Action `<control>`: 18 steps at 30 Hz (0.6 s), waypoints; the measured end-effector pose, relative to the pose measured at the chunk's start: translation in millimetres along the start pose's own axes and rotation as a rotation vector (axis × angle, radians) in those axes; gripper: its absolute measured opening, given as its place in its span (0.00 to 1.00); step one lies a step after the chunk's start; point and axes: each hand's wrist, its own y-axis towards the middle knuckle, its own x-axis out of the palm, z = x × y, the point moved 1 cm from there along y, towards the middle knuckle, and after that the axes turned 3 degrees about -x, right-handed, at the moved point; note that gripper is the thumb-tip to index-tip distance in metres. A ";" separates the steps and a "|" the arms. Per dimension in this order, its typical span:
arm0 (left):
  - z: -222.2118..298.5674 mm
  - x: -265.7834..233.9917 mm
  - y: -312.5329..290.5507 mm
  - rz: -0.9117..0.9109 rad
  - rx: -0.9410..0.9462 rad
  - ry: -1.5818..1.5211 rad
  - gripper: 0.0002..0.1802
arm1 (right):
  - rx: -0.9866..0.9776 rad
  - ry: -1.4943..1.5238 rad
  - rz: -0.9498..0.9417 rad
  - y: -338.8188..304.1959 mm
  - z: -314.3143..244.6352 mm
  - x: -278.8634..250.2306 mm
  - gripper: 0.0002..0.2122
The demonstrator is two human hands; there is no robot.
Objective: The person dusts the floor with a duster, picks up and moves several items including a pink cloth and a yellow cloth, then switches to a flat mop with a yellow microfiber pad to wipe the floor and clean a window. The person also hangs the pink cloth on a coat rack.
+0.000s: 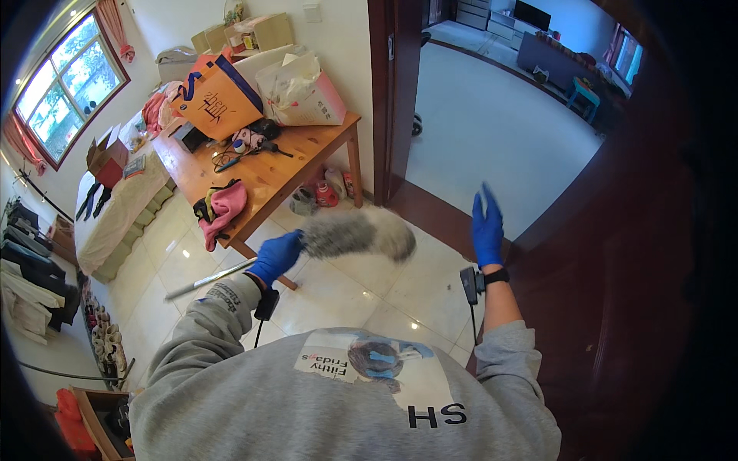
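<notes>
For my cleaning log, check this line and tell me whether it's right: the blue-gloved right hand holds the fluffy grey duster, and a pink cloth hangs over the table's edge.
The hand is wrong: the head view shows the fluffy grey duster in the blue-gloved left hand. The pink cloth does hang over the edge of the table.
</notes>
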 end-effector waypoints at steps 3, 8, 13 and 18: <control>37.1 -1.7 26.6 0.218 0.028 -0.169 0.18 | 0.083 -0.031 -0.428 -24.4 -10.4 24.9 0.25; -11.4 -51.7 91.1 0.423 -0.070 -0.299 0.20 | 0.355 -0.431 -1.593 -176.4 49.5 8.0 0.24; -107.1 -90.5 138.0 0.346 -0.060 -0.049 0.18 | 0.957 0.077 -1.324 -211.1 82.5 -9.2 0.15; -211.4 -139.4 222.3 0.328 0.500 0.470 0.18 | 1.189 0.263 -1.107 -192.3 75.6 14.3 0.16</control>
